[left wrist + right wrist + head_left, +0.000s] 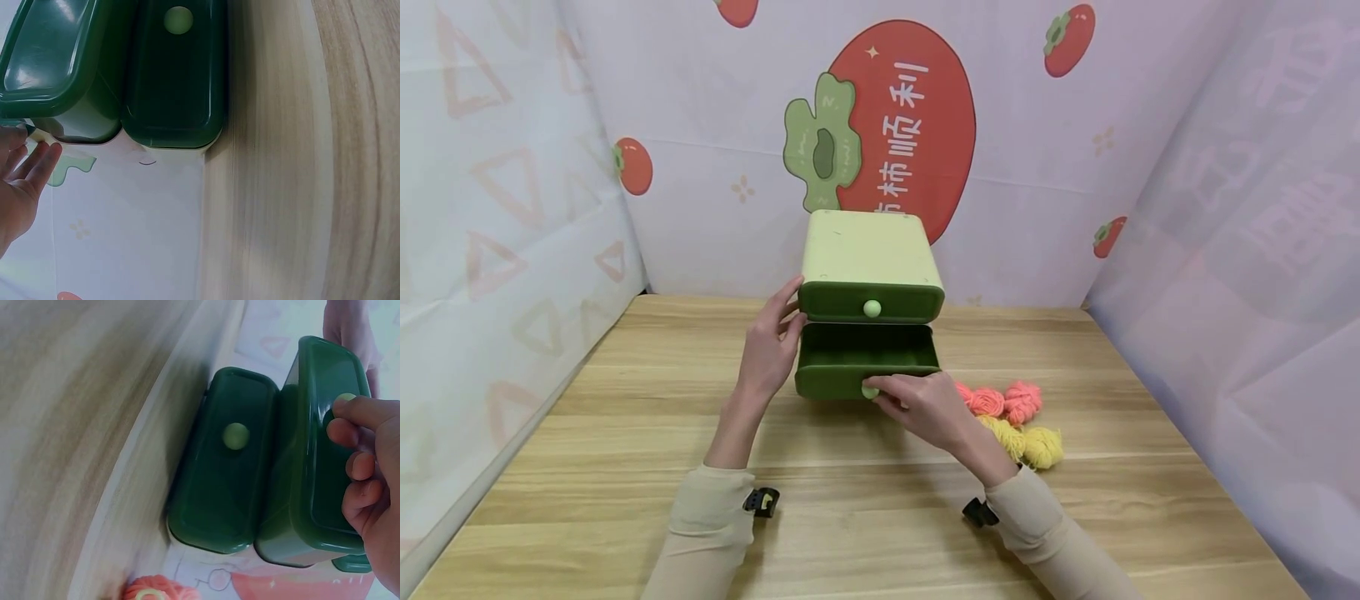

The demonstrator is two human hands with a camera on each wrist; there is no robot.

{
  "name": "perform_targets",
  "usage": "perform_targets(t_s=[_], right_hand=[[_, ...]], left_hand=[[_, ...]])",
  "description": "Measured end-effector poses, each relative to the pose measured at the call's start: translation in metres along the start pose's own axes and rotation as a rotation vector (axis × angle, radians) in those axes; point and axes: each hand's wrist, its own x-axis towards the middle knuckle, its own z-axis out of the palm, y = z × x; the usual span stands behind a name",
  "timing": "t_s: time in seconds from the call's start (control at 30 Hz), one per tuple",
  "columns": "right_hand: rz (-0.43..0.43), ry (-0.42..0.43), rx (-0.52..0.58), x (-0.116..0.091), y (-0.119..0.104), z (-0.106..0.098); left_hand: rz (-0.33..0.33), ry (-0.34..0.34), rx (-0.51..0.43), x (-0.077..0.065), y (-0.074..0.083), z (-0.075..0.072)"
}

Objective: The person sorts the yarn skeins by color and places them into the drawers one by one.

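Observation:
A small cabinet (872,246) with a pale yellow-green shell and dark green drawers stands on the table. Its middle drawer (827,382) is pulled out, and the part of its inside that shows is bare. My right hand (928,408) pinches that drawer's round light green knob (345,397) between thumb and forefinger, the other fingers curled. The top drawer (835,302) is closed, as is the bottom drawer (219,481), which shows in both wrist views. Against the cabinet's left side, my left hand (769,350) rests with extended fingers, thumb near the top drawer's front edge.
Pink yarn bundles (1022,402) and yellow yarn bundles (1042,448) lie on the wooden table (647,467), right of the cabinet and partly behind my right hand. Printed cloth walls (715,233) enclose the back and both sides.

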Motion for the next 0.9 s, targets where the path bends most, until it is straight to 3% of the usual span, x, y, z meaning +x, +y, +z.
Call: perform_targets(t_s=[0.9], right_hand=[[-0.043, -0.003, -0.013, -0.005, -0.023, -0.014]], left_hand=[[0.008, 0.001, 0.013, -0.001, -0.001, 0.0]])
